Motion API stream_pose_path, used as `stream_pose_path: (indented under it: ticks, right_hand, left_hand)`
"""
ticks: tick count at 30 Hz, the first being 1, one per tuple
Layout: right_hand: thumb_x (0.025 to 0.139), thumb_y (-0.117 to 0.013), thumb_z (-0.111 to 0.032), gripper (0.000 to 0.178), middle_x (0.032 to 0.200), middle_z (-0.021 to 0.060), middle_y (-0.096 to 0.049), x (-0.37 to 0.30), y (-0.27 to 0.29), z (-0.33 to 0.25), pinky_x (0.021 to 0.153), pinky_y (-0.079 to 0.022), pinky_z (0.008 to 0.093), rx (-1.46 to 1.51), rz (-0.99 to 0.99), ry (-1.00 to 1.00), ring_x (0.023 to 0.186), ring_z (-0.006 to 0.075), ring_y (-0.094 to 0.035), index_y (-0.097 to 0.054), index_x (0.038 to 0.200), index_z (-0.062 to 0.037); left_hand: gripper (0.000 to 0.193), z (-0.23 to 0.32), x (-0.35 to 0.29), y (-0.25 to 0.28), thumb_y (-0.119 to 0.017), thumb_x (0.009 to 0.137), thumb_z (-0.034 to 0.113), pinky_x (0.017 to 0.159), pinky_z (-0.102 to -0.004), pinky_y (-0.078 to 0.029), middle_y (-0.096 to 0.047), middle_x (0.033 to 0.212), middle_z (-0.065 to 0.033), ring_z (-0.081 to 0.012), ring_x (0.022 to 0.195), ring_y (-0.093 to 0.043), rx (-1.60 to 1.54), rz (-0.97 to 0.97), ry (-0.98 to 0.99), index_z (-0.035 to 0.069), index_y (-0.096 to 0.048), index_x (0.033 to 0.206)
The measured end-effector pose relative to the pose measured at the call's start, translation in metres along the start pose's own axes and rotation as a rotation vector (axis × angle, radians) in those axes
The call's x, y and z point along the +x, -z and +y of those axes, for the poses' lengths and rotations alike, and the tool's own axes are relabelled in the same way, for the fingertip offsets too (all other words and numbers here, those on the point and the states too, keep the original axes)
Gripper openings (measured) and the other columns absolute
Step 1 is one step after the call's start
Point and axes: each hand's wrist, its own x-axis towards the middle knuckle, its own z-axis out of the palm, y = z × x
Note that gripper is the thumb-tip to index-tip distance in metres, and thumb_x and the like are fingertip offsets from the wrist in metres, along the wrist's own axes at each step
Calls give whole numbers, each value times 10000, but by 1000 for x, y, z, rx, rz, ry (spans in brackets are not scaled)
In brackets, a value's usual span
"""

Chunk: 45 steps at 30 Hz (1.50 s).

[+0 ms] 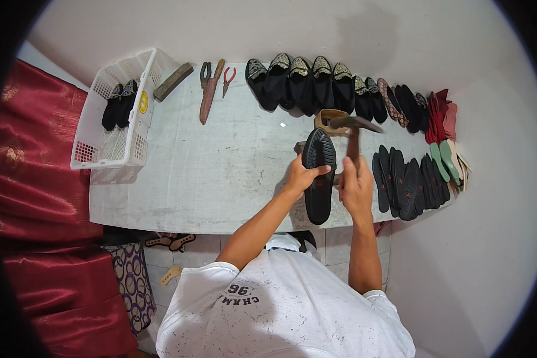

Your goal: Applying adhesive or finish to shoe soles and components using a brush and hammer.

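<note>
My left hand (301,175) grips a black shoe (318,200) by its side, its ribbed sole facing up and its length pointing away from me. Fingers wrapped round the handle, my right hand (357,188) holds a hammer (353,146) upright just right of the shoe. The hammer's head is slightly blurred and sits apart from the sole. Behind the shoe's far end stands a round brown container (323,119), partly covered by the hammer head. Something grey beneath the shoe is mostly hidden.
Black shoes with patterned uppers (301,83) line the table's far edge. Black soles (404,185) lie at right, near green soles (446,161) and red pieces (437,119). Pliers (229,80), a sheath-like brown tool (209,98), a block (174,82) and a white basket (110,156) are left.
</note>
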Motion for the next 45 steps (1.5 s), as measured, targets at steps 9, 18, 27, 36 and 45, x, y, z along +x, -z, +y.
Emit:
stream_pose_path:
  ticks: [9, 18, 27, 36, 45]
  right_hand:
    - [957, -541, -277, 328, 694, 255, -607, -6, -9, 33, 604, -458, 455, -340, -72, 46, 672, 414, -637, -530, 925, 49]
    - [979, -521, -246, 257, 563, 80, -531, -17, 8, -18, 472, -398, 329, 110, 25, 6, 505, 162, -543, -510, 904, -1]
    - [981, -494, -309, 348, 754, 292, -604, -17, -13, 35, 633, -435, 512, -333, -78, -18, 752, 508, -588, -519, 960, 37]
    - [976, -517, -325, 366, 710, 255, -597, -20, -17, 58, 608, -435, 464, -223, -26, -47, 692, 468, -588, -500, 879, 28]
    - [955, -567, -372, 382, 601, 46, -538, -31, -8, 52, 462, -383, 302, -53, -11, -57, 503, 112, -492, -516, 855, -7]
  left_hand:
    - [425, 3, 3, -1, -761, 729, 34, 822, -302, -504, -661, 1028, -60, -157, 917, -622, 23, 2, -8, 28, -601, 1122]
    - [464, 0, 2, 1, -804, 697, 79, 812, -297, -501, -653, 993, -47, -154, 894, -622, -27, -52, 38, 45, -604, 1114]
    - [436, -5, 5, 2, -746, 756, 50, 836, -302, -506, -647, 1046, -53, -156, 946, -618, 89, -33, 0, 48, -584, 1161]
    - [601, 34, 49, 31, -470, 946, 550, 906, -352, -500, -656, 1095, -107, -195, 978, -638, -496, -400, 325, 20, -565, 1213]
    - [302, 41, 102, 23, -689, 879, 275, 687, -238, -519, -693, 895, -39, -98, 755, -653, 198, -430, 319, 14, -668, 1031]
